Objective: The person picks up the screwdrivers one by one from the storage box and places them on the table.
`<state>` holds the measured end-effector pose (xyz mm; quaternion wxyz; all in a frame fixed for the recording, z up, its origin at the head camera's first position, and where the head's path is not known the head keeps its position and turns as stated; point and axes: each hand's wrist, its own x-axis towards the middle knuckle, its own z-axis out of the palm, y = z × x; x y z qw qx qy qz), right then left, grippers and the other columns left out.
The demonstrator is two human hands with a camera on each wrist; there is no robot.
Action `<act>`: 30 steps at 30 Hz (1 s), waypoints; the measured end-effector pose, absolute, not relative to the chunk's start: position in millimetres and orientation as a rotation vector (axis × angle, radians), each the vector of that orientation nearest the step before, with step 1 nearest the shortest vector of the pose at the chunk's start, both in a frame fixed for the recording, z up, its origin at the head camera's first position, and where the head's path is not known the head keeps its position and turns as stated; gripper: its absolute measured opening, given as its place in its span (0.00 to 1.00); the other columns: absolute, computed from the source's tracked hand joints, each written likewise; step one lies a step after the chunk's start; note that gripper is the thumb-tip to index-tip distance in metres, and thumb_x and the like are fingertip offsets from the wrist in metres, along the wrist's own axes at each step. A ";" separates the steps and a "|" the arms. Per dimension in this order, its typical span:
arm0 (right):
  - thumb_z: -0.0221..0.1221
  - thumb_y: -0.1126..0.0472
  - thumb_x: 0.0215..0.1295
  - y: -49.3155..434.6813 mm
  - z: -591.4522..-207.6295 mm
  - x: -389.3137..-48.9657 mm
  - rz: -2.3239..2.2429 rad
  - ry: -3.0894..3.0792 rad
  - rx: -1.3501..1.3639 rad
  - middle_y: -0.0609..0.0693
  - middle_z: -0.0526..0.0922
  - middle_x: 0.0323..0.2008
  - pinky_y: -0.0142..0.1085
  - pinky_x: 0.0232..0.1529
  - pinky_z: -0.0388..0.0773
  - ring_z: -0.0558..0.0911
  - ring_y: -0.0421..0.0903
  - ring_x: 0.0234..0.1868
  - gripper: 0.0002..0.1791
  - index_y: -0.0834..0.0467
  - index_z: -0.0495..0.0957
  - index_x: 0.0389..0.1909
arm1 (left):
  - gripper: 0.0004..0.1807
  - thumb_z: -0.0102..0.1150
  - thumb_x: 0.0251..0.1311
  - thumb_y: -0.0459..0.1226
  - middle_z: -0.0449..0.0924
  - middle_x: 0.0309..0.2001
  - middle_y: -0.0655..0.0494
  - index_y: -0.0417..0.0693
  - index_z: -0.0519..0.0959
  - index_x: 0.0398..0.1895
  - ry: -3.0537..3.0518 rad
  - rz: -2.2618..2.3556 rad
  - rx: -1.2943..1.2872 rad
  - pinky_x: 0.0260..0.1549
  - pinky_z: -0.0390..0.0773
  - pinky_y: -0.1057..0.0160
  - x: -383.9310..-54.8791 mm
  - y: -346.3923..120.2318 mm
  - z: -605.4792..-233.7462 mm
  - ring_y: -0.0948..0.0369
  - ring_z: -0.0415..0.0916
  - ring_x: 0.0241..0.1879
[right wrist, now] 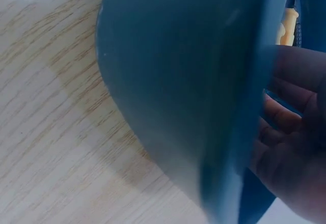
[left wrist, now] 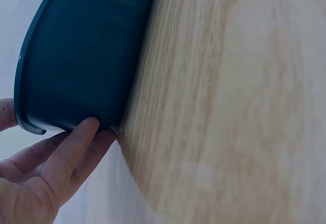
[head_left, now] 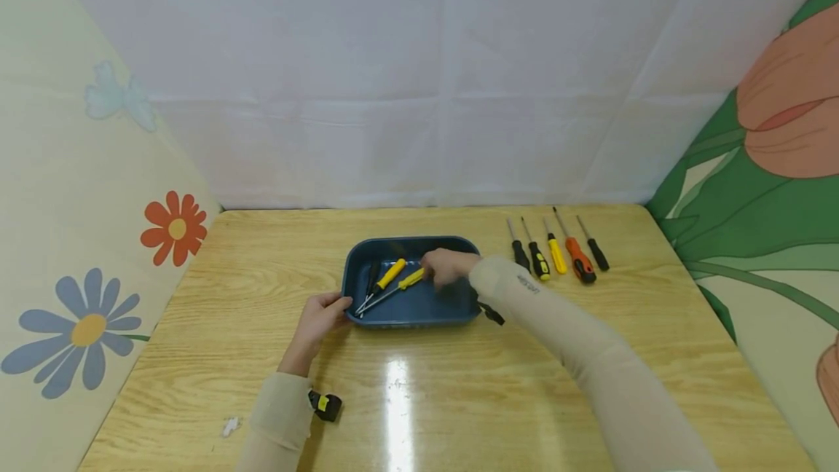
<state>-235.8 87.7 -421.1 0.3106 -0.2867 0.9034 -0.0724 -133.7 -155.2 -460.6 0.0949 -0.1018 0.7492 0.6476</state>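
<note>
A dark blue bin (head_left: 413, 325) stands on the wooden table. My left hand (head_left: 323, 314) holds its near left corner, thumb over the rim and fingers (left wrist: 71, 152) against the outer wall. Over the bin's right half, my right hand (head_left: 448, 266) reaches inside and pinches the handle end of a yellow screwdriver (head_left: 411, 279), whose shaft slants to the near left corner. Beside it lie another yellow-handled screwdriver (head_left: 390, 275) and a black-handled one (head_left: 374, 272). In the right wrist view, the bin wall partly hides the right fingers (right wrist: 300, 68).
Several screwdrivers lie in a row right of the bin: a black-handled one (head_left: 521, 255), a black-and-yellow one (head_left: 540, 262), a yellow one (head_left: 557, 257), an orange one (head_left: 580, 261) and another black one (head_left: 598, 255). A white scrap (head_left: 231, 426) lies at the front left.
</note>
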 end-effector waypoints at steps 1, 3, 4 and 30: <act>0.61 0.68 0.55 88.2 -421.5 -236.0 -0.194 2.383 -0.759 0.55 0.68 0.59 0.38 0.59 0.66 0.67 0.50 0.59 0.19 0.62 0.77 0.49 | 0.18 0.50 0.61 0.31 0.77 0.42 0.36 0.24 0.72 0.50 2.222 1.919 -0.303 0.38 0.80 0.55 -133.8 -155.1 -460.7 0.58 0.79 0.34; 0.61 0.69 0.54 89.2 -422.2 -236.5 -0.202 2.383 -0.770 0.55 0.68 0.58 0.38 0.59 0.66 0.67 0.50 0.59 0.18 0.63 0.78 0.48 | 0.18 0.50 0.61 0.31 0.77 0.42 0.35 0.24 0.72 0.50 2.223 1.918 -0.305 0.38 0.80 0.55 -133.9 -155.1 -460.9 0.57 0.79 0.34; 0.61 0.69 0.54 89.7 -422.7 -236.7 -0.200 2.384 -0.783 0.55 0.68 0.58 0.38 0.59 0.66 0.67 0.50 0.59 0.18 0.63 0.78 0.48 | 0.18 0.50 0.61 0.31 0.77 0.42 0.35 0.24 0.72 0.50 2.224 1.917 -0.303 0.38 0.80 0.55 -133.8 -155.0 -460.8 0.56 0.79 0.35; 0.58 0.74 0.53 72.5 -421.4 -237.9 -0.157 2.556 -0.783 0.54 0.80 0.40 0.36 0.42 0.77 0.77 0.47 0.40 0.14 0.62 0.80 0.41 | 0.17 0.51 0.60 0.30 0.78 0.40 0.35 0.25 0.73 0.49 2.211 1.946 -0.284 0.38 0.80 0.54 -134.9 -154.3 -462.4 0.53 0.80 0.35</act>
